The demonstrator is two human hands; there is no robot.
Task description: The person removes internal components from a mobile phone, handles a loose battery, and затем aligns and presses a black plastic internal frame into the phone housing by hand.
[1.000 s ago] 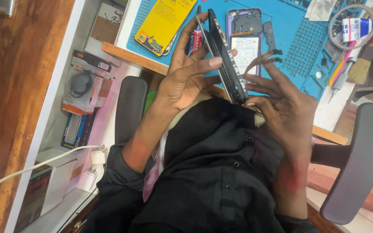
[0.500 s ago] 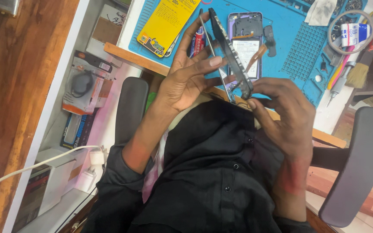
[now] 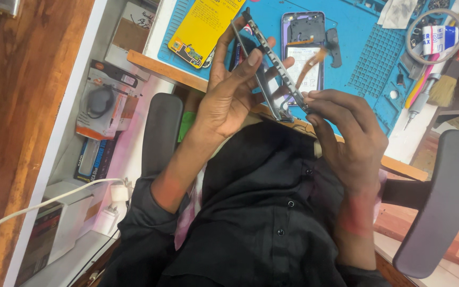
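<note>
Hands: left hand (image 3: 229, 98) and right hand (image 3: 341, 127) both grip, seemingly edge-on, phone frame (image 3: 272, 66) above blue mat (image 3: 367, 58).

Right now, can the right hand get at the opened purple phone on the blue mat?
Probably yes. The right hand is just in front of the purple phone on the blue mat, but its fingers pinch the phone frame, so it must let go first.

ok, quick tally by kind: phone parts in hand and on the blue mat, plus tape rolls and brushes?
Phone frame, held by left hand and right hand: 1
Opened phone body on blue mat: 1
Yellow battery: 1
Tape roll: 1
Brush: 1
Total: 5
</note>
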